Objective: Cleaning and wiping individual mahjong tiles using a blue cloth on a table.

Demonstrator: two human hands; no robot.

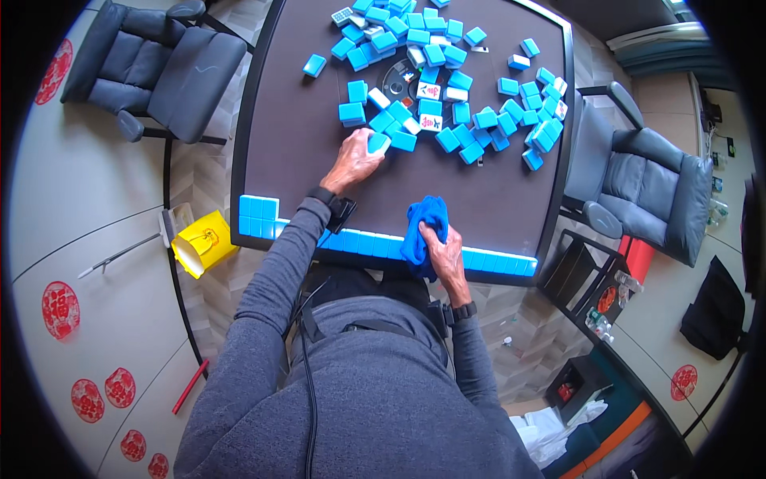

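My left hand (357, 160) reaches over the table and is closed on a blue-backed mahjong tile (379, 144) at the near edge of the scattered pile. My right hand (445, 254) grips a bunched blue cloth (426, 231) above the near edge of the table. Along that edge runs a row of blue-backed tiles (363, 242), partly hidden behind the cloth and my left sleeve. A short stack of tiles (258, 209) stands at the row's left end. Farther off lie many loose tiles (416, 37), mostly blue side up, with a few white faces showing.
The dark mahjong table (295, 120) has a raised black rim and a round centre unit (399, 80) among the tiles. Grey armchairs stand left (195, 76) and right (642, 180). A yellow bin (203, 242) is on the floor at left; a black side rack (580, 267) stands at right.
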